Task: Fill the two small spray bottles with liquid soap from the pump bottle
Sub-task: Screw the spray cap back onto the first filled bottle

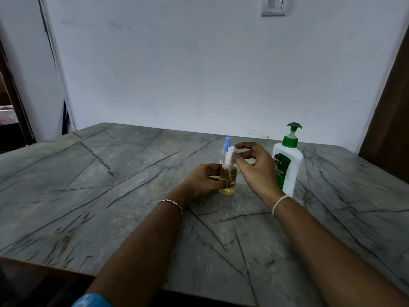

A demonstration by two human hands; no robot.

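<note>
Yellow soap fills the small spray bottle (228, 181) at mid-table; your left hand (204, 179) wraps its body to steady it while your right hand (254, 166) pinches the white sprayer head (230, 155), probably to screw it on. The blue-capped spray bottle (226, 145) waits just behind, and the pump bottle (286, 167) stands to the right on the marble table (110, 196).

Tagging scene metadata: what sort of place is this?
Probably a room in a home, not a lab: a grey stone-look table against a plain painted wall, a wall switch plate above, and a household Dettol pump bottle on it.
</note>
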